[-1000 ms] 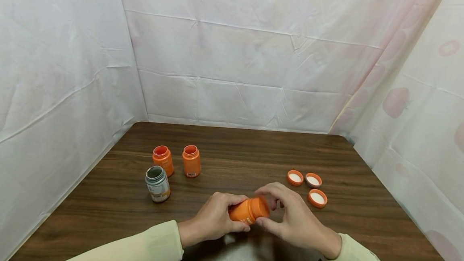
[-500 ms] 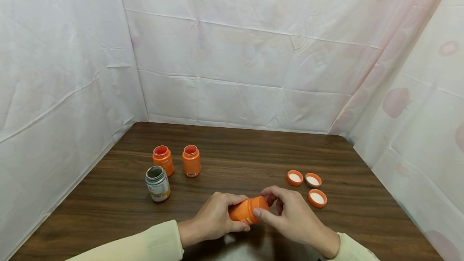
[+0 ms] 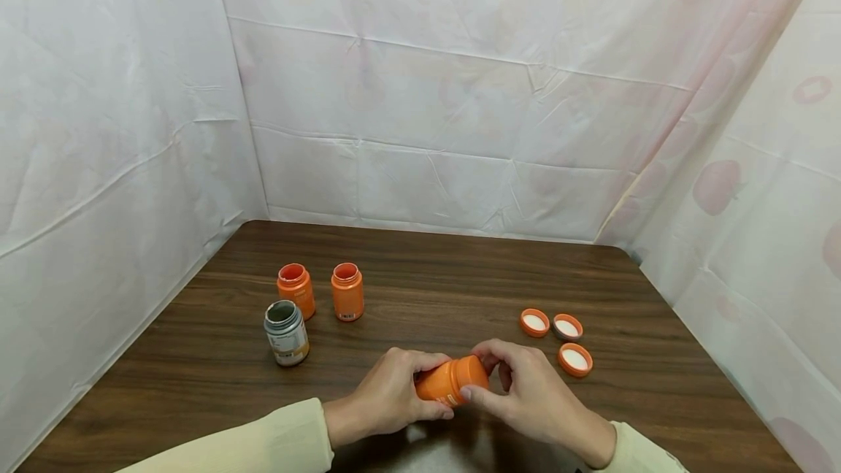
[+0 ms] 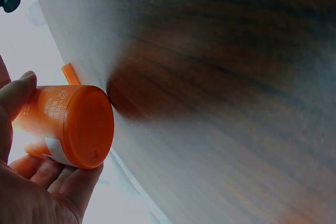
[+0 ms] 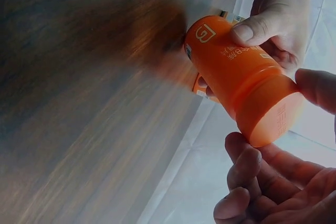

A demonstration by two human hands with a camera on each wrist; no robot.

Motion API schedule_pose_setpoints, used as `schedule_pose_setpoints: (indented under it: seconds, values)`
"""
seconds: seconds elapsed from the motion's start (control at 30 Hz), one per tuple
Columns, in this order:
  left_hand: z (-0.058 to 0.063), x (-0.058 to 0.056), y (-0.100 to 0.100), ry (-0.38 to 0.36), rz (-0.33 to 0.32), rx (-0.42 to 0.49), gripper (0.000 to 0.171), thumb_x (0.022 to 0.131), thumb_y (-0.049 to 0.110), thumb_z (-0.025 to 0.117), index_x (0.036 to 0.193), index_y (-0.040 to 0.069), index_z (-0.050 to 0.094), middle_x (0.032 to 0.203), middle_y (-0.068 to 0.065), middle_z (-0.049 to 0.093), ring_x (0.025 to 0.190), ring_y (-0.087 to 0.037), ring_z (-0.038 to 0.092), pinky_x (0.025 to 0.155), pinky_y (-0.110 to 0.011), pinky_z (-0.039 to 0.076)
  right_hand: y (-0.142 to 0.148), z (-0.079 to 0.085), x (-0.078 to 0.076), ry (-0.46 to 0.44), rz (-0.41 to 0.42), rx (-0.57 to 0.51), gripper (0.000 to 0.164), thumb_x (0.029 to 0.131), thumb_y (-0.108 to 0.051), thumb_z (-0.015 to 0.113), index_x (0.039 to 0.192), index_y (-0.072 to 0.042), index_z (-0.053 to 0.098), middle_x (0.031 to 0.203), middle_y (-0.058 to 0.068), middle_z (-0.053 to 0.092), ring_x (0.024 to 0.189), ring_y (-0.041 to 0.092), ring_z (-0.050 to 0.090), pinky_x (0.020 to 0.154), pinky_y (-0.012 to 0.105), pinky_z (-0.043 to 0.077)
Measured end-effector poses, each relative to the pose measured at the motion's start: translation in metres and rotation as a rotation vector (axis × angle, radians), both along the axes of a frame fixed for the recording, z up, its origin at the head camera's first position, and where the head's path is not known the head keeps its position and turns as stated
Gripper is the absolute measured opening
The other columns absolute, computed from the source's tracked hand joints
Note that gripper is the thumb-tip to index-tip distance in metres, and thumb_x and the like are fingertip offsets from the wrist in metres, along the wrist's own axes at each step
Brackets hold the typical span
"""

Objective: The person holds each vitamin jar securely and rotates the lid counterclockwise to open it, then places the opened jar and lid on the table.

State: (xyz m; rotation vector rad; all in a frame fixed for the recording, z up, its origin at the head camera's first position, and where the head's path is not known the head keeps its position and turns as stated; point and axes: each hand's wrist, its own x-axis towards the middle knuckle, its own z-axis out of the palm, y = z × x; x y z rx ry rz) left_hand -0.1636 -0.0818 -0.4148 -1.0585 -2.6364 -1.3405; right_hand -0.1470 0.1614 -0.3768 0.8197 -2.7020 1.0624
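Observation:
An orange pill bottle (image 3: 436, 384) lies tilted near the front of the table, its capped end pointing right. My left hand (image 3: 394, 394) grips its body, with thumb and fingers wrapped round opposite sides. In the left wrist view the flat base of the bottle (image 4: 90, 127) faces out from that grip. At the other end, my right hand (image 3: 535, 393) pinches the orange cap (image 3: 471, 372) between thumb and fingers. The right wrist view shows the cap (image 5: 270, 111) seated on the bottle neck, with fingertips at its edge.
At the left stand two uncapped orange bottles (image 3: 296, 293) (image 3: 347, 293) and an uncapped grey bottle (image 3: 287, 336). Three loose caps (image 3: 535, 322) (image 3: 568, 327) (image 3: 575, 360) rest with white insides up, right of my hands. White sheeting (image 3: 420, 108) encloses the dark wooden table (image 3: 434, 268).
My right thumb and fingers, spread loosely about the cap a second ago, have drawn in and now pinch it. The left hand and bottle have hardly moved.

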Motion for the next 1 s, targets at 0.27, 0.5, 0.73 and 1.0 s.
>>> schedule_pose_setpoints:
  seconds: [0.27,0.5,0.73,1.0]
  values:
    - [0.0007,-0.0006,0.0001,0.007,-0.002,0.001,0.047,0.076,0.024,0.094,0.118,0.028,0.073,0.098,0.020,0.070,0.081,0.002,0.062,0.072,-0.020,0.051,0.0020,-0.0011,-0.0004,0.119,0.079,-0.031,0.044,0.077,-0.025,0.092,0.115,-0.022,0.068,0.091,-0.016,0.063,0.066,0.008,0.052,0.054,0.020,0.043]
    - [0.0010,-0.0005,0.0000,0.012,0.000,-0.010,0.047,0.075,0.025,0.094,0.118,0.028,0.073,0.097,0.020,0.070,0.080,0.002,0.061,0.071,-0.020,0.050,0.0030,-0.0019,-0.0007,0.178,0.146,-0.058,0.057,0.070,-0.009,0.094,0.118,-0.022,0.068,0.085,-0.009,0.058,0.070,0.011,0.053,0.056,0.019,0.042]
    - [0.0008,-0.0006,-0.0002,0.018,-0.001,-0.011,0.048,0.075,0.025,0.094,0.118,0.028,0.073,0.097,0.020,0.070,0.080,0.002,0.062,0.072,-0.020,0.050,0.0038,-0.0035,-0.0041,0.235,0.226,-0.094,0.068,0.063,0.006,0.091,0.120,-0.022,0.066,0.104,-0.011,0.062,0.076,0.012,0.052,0.062,0.019,0.044]
    - [0.0001,-0.0009,-0.0002,0.018,0.001,-0.011,0.049,0.075,0.026,0.094,0.119,0.028,0.073,0.097,0.020,0.070,0.080,0.002,0.062,0.072,-0.020,0.051,0.0033,-0.0045,-0.0046,0.261,0.243,-0.101,0.072,0.063,0.005,0.093,0.124,-0.021,0.064,0.109,-0.009,0.061,0.077,0.012,0.052,0.065,0.018,0.043]
